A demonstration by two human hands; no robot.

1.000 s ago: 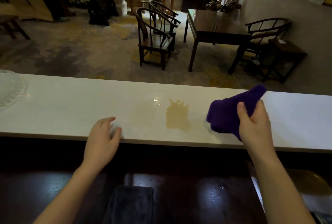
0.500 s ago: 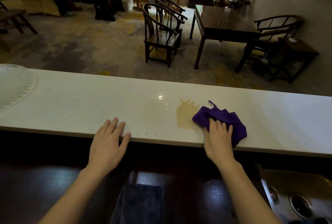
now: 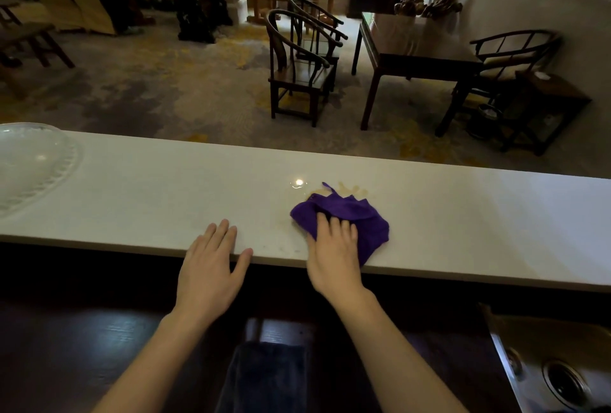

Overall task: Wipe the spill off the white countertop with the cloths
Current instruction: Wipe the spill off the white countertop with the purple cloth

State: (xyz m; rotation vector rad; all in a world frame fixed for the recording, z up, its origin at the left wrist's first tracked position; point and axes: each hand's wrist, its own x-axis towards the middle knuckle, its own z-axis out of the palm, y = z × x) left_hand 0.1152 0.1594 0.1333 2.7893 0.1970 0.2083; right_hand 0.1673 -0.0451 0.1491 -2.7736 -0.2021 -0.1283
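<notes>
Landmark: a long white countertop (image 3: 132, 201) is running from the left edge to the right edge across the middle of the view, with a dark lower surface in front of it.

Spill: a pale tan spill (image 3: 352, 190) is sitting on the countertop a little right of its centre, toward the far edge. Only its far rim is showing; the rest is lying under cloth. A bright glint of light is sitting just left of it.

Purple cloth: a crumpled purple cloth (image 3: 367, 225) is lying flat on the countertop, covering the near part of the spill and reaching to the countertop's near edge.

Right hand: the right hand (image 3: 332, 255) is lying palm down on the near left part of the purple cloth, fingers close together and pressing flat on the fabric, not pinching it.

Left hand: the left hand (image 3: 211, 268) is resting open at the countertop's near edge, left of the purple cloth and apart from it, fingers slightly spread, thumb out to the side, holding nothing.

Dark cloth: 1 dark cloth (image 3: 264, 376) is lying below the countertop on the dark surface, between the 2 forearms.

Glass dish: a clear ridged glass dish (image 3: 29, 164) is sitting at the countertop's left end.

Sink: a metal sink (image 3: 558, 376) is showing below the countertop's right end.
</notes>
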